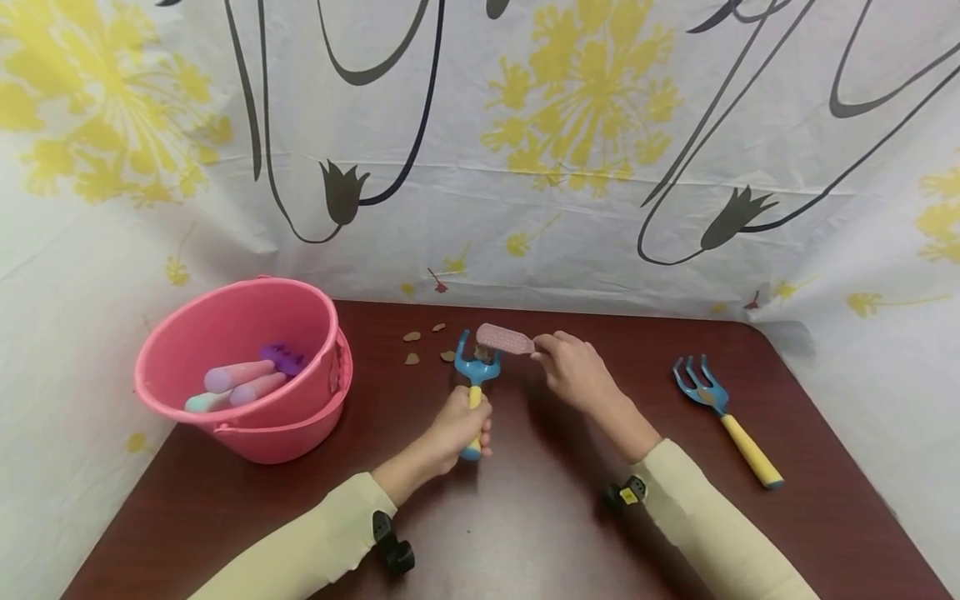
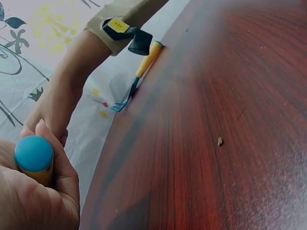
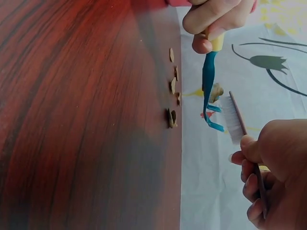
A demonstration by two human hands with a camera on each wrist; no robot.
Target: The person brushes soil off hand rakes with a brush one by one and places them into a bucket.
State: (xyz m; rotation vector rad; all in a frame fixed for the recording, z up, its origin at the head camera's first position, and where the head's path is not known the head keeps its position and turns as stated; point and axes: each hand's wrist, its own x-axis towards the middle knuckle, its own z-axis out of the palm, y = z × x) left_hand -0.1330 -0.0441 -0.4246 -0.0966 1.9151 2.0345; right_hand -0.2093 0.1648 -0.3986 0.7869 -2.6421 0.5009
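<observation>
My left hand (image 1: 456,423) grips the yellow handle of a small garden hand fork (image 1: 477,370), its blue prongs pointing away from me above the table. A brown clump (image 3: 218,92) of what looks like dried dirt clings to the fork head. In my right hand (image 1: 579,372) is a pink brush (image 1: 504,338), pinched by its handle between thumb and fingers. Its white bristles (image 3: 232,120) face the prongs and come right up to the clump in the right wrist view. The left wrist view shows the blue butt end (image 2: 34,153) of the fork handle.
Several brown flakes (image 1: 412,359) lie on the dark red table (image 1: 540,533) beyond the fork. Another blue-and-yellow hand fork (image 1: 752,451) with a brown spot rests at the right. Stacked pink buckets (image 1: 288,437) stand left, with pastel-handled tools (image 1: 255,387) inside. A patterned cloth (image 1: 465,233) hangs behind.
</observation>
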